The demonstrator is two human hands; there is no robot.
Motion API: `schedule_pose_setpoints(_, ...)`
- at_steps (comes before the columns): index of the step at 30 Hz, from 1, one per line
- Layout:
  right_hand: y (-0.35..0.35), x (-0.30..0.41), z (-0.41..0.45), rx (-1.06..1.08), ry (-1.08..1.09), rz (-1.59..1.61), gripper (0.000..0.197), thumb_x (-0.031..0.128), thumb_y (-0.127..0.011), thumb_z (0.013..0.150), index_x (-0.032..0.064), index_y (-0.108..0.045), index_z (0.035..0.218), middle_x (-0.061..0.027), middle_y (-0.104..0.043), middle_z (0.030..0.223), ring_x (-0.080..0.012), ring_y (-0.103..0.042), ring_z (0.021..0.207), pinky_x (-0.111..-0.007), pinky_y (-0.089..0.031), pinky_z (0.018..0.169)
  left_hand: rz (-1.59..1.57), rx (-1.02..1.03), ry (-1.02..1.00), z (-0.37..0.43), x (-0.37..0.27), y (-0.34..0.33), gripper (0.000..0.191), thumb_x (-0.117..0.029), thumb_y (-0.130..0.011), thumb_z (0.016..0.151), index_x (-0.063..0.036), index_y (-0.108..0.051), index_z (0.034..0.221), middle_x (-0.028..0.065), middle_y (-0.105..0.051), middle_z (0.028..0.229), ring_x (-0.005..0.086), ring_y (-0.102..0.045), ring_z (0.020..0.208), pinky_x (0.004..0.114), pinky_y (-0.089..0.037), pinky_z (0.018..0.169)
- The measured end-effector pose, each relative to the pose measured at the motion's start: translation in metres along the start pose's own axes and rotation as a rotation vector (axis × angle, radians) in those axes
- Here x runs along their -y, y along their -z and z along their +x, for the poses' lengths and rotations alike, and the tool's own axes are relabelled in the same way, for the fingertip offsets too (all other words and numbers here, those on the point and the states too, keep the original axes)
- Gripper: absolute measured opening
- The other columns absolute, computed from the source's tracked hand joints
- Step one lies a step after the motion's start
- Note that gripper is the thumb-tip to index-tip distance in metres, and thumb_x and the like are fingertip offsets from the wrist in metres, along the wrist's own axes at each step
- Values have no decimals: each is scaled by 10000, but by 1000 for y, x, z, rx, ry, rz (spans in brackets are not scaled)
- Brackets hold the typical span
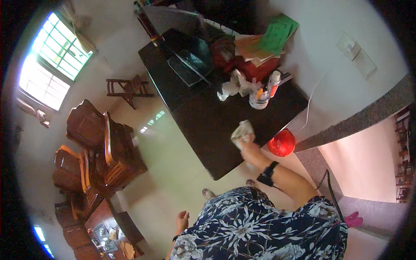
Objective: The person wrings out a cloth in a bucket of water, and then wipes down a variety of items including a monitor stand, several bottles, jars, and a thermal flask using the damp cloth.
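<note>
My right hand [249, 148] presses a crumpled pale cloth [243, 132] onto the dark tabletop [208, 130], near the corner closest to me. A black strap circles my right wrist. Low beside my body hangs my left hand [182, 221], off the table, its fingers loosely curled with nothing visible in them. Beyond the cloth stand a clear plastic container [259, 100] and a white bottle with an orange label [274, 83]. Crumpled white plastic or tissue [229, 89] lies to their left.
A red basket or bin [282, 143] is beside the table's right edge. Green paper [279, 34] tops a stack against the wall. A tall bottle [147, 24] stands at the far corner. Wooden armchairs [86, 120], a folding stool [130, 89] and a low table [104, 214] are at left.
</note>
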State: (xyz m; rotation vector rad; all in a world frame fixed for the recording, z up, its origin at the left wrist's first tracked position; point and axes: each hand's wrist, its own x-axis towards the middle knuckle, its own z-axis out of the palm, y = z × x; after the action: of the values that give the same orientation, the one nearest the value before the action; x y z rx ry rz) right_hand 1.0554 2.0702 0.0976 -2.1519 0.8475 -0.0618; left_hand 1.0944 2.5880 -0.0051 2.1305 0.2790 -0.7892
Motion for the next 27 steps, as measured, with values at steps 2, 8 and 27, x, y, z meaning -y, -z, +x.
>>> schedule_pose_setpoints(2, -42, 40, 2, 155, 100, -89, 437, 99, -482, 809, 130, -468, 1245, -240, -401, 1275, -418, -533, 1029, -471, -448, 867, -5, 73, -35, 23, 7, 24, 295, -160, -643, 840, 53, -592, 1038, 118, -650, 883, 168, -618, 786, 294, -495, 722)
schedule_pose_setpoints(8, -60, 84, 40, -327, 485, 74, 329, 136, -537, 843, 43, -545, 1159, -210, -463, 1251, -362, -468, 1137, -382, -374, 991, -160, 1, 7, 74, 39, 89, 322, -154, -630, 844, 60, -580, 1080, 132, -650, 920, 177, -615, 787, 291, -494, 713)
schedule_pose_setpoints(27, -115, 98, 93, -447, 92, -673, 666, 329, -584, 794, -2, -394, 1340, -230, -278, 1437, -404, -206, 1338, -501, -146, 1106, -180, 149, 143, 128, 53, 143, 327, -222, -631, 858, 1, -568, 1089, 74, -623, 853, 161, -613, 722, 269, -452, 527)
